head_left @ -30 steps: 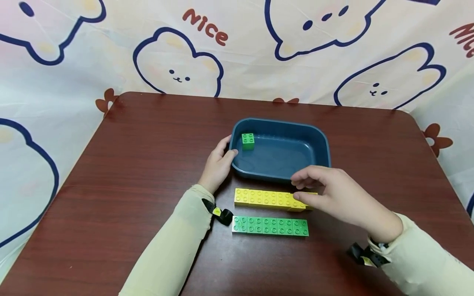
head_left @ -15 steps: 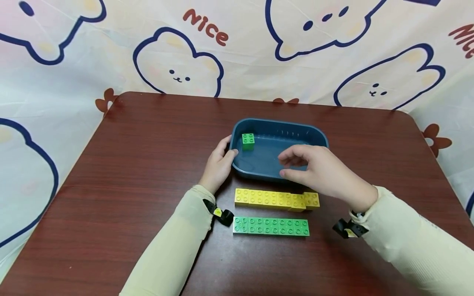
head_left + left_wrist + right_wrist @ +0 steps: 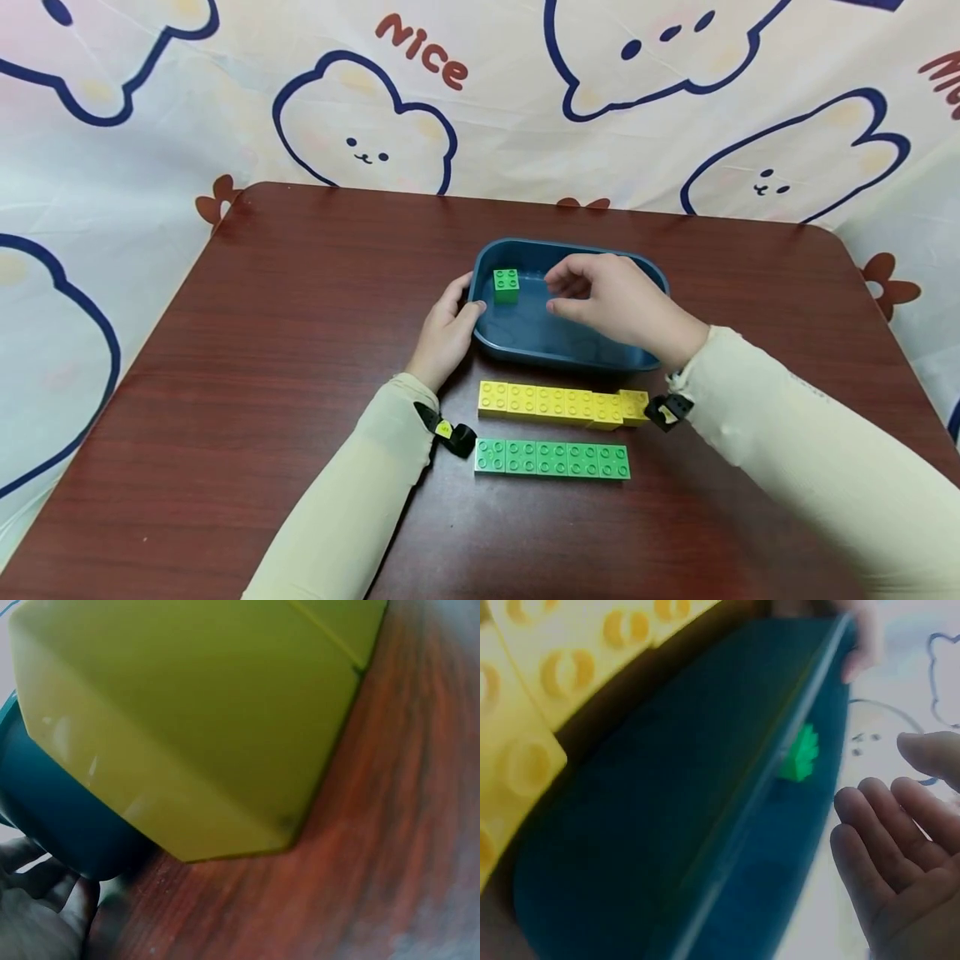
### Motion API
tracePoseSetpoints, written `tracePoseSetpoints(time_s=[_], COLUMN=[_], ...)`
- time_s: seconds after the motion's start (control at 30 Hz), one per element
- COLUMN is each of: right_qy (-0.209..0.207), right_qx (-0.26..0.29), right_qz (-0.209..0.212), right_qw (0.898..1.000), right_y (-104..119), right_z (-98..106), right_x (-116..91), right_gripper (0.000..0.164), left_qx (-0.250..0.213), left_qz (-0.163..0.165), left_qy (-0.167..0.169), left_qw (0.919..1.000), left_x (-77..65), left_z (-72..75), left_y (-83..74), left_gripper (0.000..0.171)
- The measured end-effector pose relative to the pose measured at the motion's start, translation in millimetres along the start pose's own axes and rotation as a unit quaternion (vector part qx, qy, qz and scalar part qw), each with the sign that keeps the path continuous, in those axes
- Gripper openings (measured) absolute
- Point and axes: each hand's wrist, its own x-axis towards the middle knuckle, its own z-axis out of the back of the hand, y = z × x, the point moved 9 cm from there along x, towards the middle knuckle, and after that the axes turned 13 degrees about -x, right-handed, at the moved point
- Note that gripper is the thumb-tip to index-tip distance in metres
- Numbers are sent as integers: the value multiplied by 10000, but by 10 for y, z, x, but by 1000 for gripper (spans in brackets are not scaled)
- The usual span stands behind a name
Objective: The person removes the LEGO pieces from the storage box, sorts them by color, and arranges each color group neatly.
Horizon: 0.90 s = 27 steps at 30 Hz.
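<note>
My left hand point(image 3: 441, 335) holds the left end of the dark blue tray point(image 3: 536, 340), its thumb over the rim and its fingers along the outer wall. One green toy block point(image 3: 506, 287) with studs on top sits at the tray's left inside. My right hand point(image 3: 618, 304) hovers over the tray's right half, its fingers relaxed towards the green block but apart from it. In the right wrist view nothing lies between that hand's fingers point(image 3: 870, 851). The right hand covers part of the tray's right interior.
In front of the tray lies a row of yellow blocks point(image 3: 551, 403), its right end slightly stepped. Nearer still is a straight row of green blocks point(image 3: 551, 459). All rest on a brown wooden table point(image 3: 300, 317), with a patterned cloth point(image 3: 495, 125) hanging behind it.
My right hand has moved forward and left, from the yellow row's right end to above the tray, uncovering that end. The left hand and the green block have stayed in place.
</note>
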Motion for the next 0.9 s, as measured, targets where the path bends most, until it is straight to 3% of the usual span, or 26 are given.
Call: tracePoseSetpoints(time_s=[0.37, 0.9], right_qy=[301, 685], right_qx=[-198, -480], right_qz=[-222, -596], right_qw=[9991, 9947], right_y=[-14, -100], right_z=[-195, -379], right_x=[394, 642], right_gripper=[31, 41], left_qx=[74, -57], left_qz=[-26, -18], left_qy=[-39, 17], left_qw=[10000, 10000], left_x=[2, 9], left_z=[8, 3], left_y=[-11, -15], left_gripper=[47, 46])
